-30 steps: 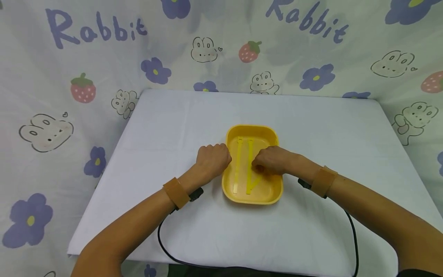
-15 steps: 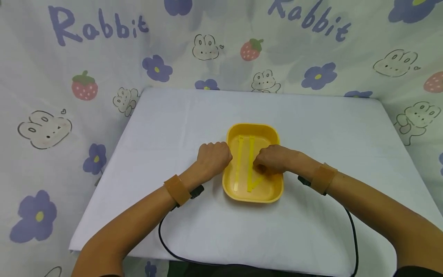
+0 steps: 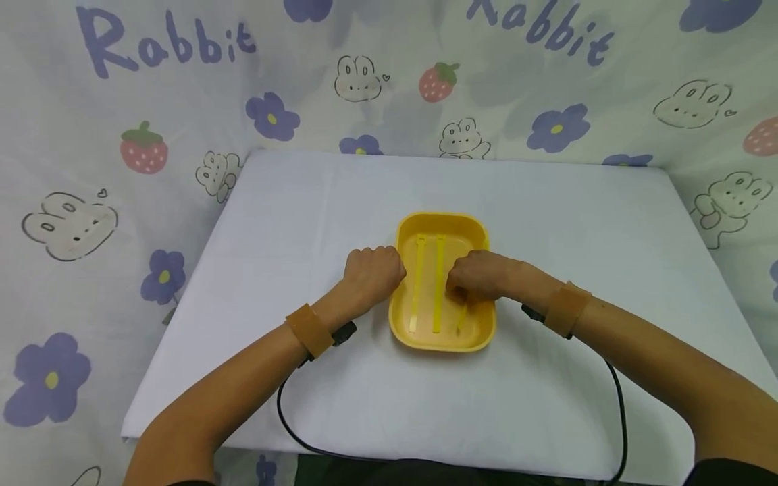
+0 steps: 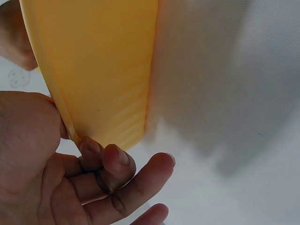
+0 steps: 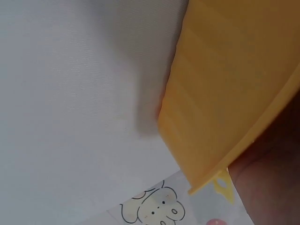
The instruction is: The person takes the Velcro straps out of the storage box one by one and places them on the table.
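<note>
A yellow plastic tray (image 3: 442, 348) stands on the white table. My left hand (image 3: 373, 273) grips its left rim; in the left wrist view, the thumb is over the rim and curled fingers are against the outer wall (image 4: 103, 70). Inside lie two thin yellow strips, the left strip (image 3: 417, 283) and the middle strip (image 3: 438, 283), roughly parallel. My right hand (image 3: 479, 277) reaches over the right rim, its curled fingers holding a third yellow strip (image 3: 462, 316), mostly hidden beneath it. In the right wrist view, a yellow end with a hole (image 5: 223, 185) shows beyond the tray rim.
White cloth covers the table (image 3: 292, 223) around the tray. Behind it hangs a printed curtain (image 3: 395, 40) with rabbits, flowers and strawberries. A black cable (image 3: 292, 432) runs from the wrist cameras along the table's front edge.
The third strip's lower end has swung right, away from the middle strip, and now lies nearly parallel to it. My left hand keeps its grip on the rim.
</note>
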Demonstrator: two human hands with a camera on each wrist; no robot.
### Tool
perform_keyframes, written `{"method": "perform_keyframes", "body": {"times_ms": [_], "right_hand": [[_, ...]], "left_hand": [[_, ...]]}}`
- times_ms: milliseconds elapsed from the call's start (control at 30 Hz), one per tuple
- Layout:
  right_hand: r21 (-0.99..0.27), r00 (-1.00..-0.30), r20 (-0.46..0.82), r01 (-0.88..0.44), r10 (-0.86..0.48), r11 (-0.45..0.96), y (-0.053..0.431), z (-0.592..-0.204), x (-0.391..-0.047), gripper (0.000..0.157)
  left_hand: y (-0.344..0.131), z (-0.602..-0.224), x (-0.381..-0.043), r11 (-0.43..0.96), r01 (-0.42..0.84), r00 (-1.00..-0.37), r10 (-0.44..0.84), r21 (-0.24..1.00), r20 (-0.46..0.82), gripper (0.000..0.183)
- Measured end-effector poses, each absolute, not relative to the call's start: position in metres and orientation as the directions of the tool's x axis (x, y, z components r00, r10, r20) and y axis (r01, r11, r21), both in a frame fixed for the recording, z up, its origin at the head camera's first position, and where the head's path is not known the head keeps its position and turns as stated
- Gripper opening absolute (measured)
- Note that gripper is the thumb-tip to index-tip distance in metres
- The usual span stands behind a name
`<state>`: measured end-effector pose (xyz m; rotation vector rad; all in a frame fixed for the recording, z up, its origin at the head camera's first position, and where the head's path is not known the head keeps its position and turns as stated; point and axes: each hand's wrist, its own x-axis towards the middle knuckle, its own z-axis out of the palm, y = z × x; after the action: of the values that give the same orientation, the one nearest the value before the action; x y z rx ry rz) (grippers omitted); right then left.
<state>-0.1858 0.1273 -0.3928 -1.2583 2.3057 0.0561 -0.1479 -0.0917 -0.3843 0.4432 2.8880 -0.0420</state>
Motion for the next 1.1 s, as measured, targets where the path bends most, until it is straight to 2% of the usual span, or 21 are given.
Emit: {"method": "perform_keyframes", "body": {"times_ms": [467, 700, 933, 1100], "right_hand": [[-0.286, -0.424, -0.406, -0.782, -0.809, 0.553, 0.136, -0.38, -0.18, 0.017], [-0.362, -0.428, -0.301, -0.775, -0.852, 0.517, 0.138, -0.372, -0.176, 0.012], [-0.434, -0.433, -0.183, -0.77, -0.883, 0.467, 0.142, -0.363, -0.175, 0.015], [-0.53, -0.476, -0.112, -0.713, -0.872, 0.458, 0.149, -0.359, -0.178, 0.012]], "left_hand": [[-0.092, -0.385, -0.148, 0.956, 0.293, -0.931, 0.283, -0.012, -0.232, 0.033], [-0.091, -0.385, -0.147, 0.956, 0.295, -0.931, 0.286, -0.004, -0.225, 0.033], [-0.09, -0.385, -0.146, 0.955, 0.295, -0.932, 0.287, -0.003, -0.221, 0.032], [-0.09, -0.385, -0.147, 0.959, 0.283, -0.933, 0.272, -0.013, -0.235, 0.031]]}}
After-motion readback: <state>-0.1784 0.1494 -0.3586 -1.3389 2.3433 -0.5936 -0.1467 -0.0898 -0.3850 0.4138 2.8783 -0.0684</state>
